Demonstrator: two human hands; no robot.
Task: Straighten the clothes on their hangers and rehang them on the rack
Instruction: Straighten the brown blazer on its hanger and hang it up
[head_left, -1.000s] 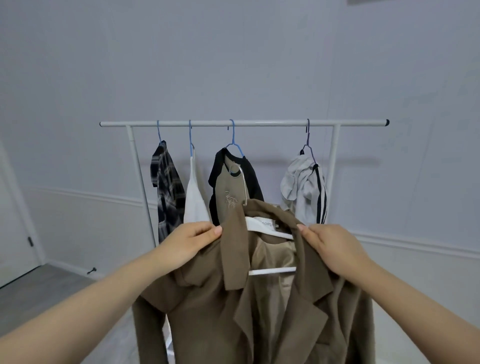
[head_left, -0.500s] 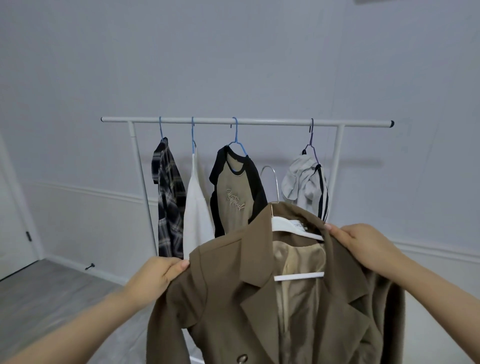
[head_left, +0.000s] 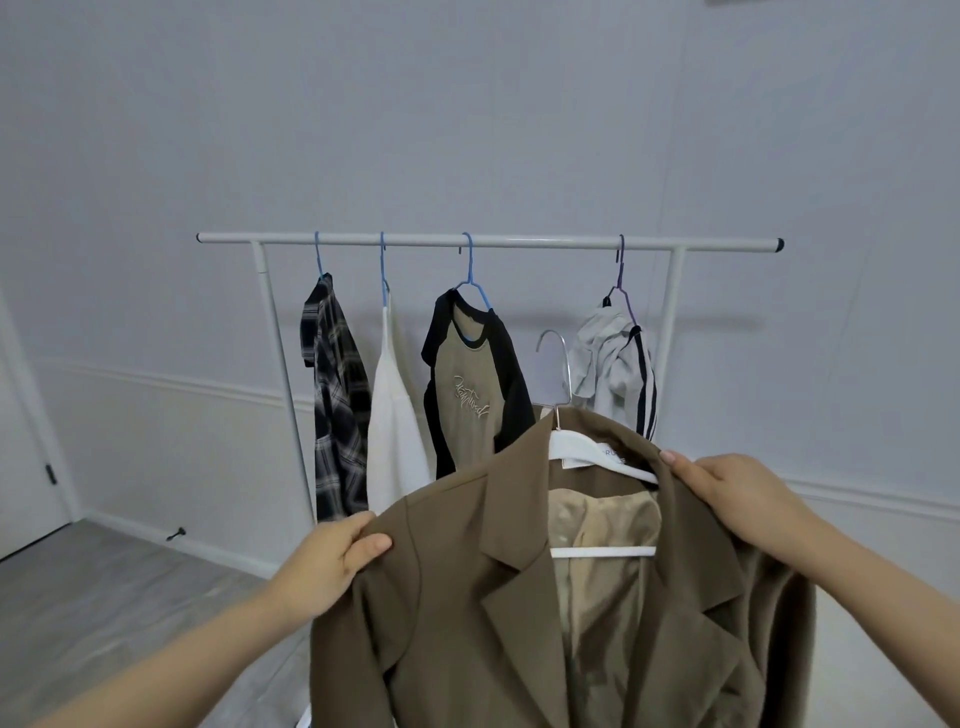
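The brown jacket (head_left: 519, 613) was held up in front of the white rack (head_left: 488, 240), not on the bar. It sat on a white hanger (head_left: 597, 457) with a silver hook, and its shiny tan lining showed in the open front. The collar and flaps lay flat. The left hand (head_left: 332, 558) pinched the jacket's shoulder with thumb and curled fingers. The right hand (head_left: 727, 491) gripped the collar on the other side. Behind, a checked shirt (head_left: 337, 405), a cream top (head_left: 395, 441), a tan and black shirt (head_left: 472, 389) and a crumpled grey top (head_left: 613, 369) hung on the rack.
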